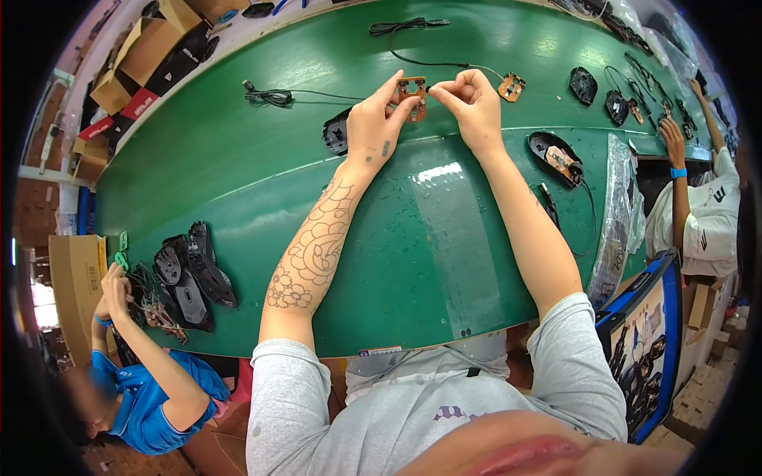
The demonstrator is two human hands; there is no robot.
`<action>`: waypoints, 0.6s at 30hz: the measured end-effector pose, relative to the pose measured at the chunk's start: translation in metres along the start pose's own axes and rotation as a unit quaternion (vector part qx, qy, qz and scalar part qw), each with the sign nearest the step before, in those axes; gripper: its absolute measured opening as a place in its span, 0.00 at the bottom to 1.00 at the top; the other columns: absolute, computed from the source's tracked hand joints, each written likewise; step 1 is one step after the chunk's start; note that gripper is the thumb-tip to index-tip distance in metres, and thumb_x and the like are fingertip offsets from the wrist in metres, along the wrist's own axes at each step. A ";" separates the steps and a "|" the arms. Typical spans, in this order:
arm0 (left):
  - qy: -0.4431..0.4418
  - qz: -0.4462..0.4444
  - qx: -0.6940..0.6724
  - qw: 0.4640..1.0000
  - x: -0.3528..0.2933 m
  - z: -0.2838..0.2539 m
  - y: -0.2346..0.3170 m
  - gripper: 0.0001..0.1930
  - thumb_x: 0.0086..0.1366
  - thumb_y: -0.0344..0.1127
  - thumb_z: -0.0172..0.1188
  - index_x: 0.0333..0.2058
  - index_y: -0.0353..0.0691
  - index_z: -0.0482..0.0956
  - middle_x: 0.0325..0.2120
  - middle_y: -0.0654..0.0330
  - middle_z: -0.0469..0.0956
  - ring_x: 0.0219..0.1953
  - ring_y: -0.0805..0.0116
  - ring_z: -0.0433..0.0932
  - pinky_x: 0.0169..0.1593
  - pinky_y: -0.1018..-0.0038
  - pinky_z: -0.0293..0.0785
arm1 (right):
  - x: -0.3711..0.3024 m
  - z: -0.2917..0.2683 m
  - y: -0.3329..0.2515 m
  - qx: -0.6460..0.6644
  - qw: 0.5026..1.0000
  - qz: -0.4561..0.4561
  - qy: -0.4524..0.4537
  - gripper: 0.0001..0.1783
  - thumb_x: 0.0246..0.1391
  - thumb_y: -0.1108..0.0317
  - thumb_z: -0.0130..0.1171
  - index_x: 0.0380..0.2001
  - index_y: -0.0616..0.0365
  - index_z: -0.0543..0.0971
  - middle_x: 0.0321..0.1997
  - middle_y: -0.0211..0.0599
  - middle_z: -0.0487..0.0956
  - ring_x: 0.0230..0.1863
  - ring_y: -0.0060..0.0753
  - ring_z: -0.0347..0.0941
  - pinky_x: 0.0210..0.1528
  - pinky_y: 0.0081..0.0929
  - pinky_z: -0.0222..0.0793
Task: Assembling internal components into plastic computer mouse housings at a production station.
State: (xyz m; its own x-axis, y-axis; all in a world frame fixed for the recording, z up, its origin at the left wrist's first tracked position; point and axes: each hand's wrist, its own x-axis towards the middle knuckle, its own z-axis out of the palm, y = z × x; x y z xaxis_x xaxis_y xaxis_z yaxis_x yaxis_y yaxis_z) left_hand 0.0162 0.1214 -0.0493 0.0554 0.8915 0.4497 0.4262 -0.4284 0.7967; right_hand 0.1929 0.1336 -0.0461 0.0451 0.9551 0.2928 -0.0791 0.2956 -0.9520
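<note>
At the far side of the green table, my left hand (371, 125) grips an orange-brown mouse circuit board (417, 109) between thumb and fingers. Close to the board's right edge, my right hand (475, 111) pinches a small dark part (429, 90); it is too small to tell its kind. A black mouse shell (336, 133) lies beside my left wrist, partly covered by it. Left of my hands is a coiled black cable (268, 96), its lead running toward the board. Another circuit board (512, 87) with a cable lies right of my right hand.
An open mouse (556, 159) and a black shell (583, 86) lie to the right. Clear plastic (613, 230) runs along the right table part. Black mouse shells (190, 274) pile up at the left. Co-workers' hands (115, 292) work at both ends. Cardboard boxes (147, 55) stand far left.
</note>
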 end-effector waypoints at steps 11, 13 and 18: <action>-0.014 0.007 -0.015 1.000 0.002 0.001 0.001 0.23 0.62 0.32 0.66 0.55 0.34 0.76 0.30 0.63 0.85 0.23 0.77 0.80 0.28 0.82 0.73 | 0.000 0.001 0.000 -0.043 0.999 -0.019 0.012 0.16 0.51 0.79 0.66 0.30 0.55 0.67 0.35 0.41 0.84 0.35 0.24 0.80 0.41 0.16 0.75; -0.014 0.010 -0.012 1.000 0.002 0.001 0.001 0.22 0.62 0.32 0.66 0.55 0.34 0.76 0.30 0.63 0.85 0.23 0.77 0.80 0.28 0.82 0.73 | 0.000 0.001 0.000 -0.045 0.999 -0.019 0.015 0.16 0.51 0.79 0.66 0.29 0.55 0.67 0.35 0.41 0.84 0.35 0.24 0.80 0.41 0.16 0.75; -0.017 0.015 -0.001 1.000 0.002 0.000 0.006 0.22 0.63 0.32 0.65 0.55 0.34 0.77 0.30 0.64 0.84 0.24 0.77 0.80 0.28 0.83 0.73 | -0.001 0.003 0.002 -0.044 0.999 -0.019 0.024 0.16 0.51 0.79 0.66 0.28 0.55 0.66 0.35 0.41 0.84 0.34 0.23 0.79 0.40 0.16 0.74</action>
State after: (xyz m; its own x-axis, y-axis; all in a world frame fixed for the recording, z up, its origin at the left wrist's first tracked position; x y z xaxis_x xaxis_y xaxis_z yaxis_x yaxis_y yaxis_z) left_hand 0.0190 0.1206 -0.0433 0.0977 0.8829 0.4593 0.4220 -0.4547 0.7843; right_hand 0.1899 0.1335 -0.0478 0.0933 0.9404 0.3270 0.0110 0.3274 -0.9448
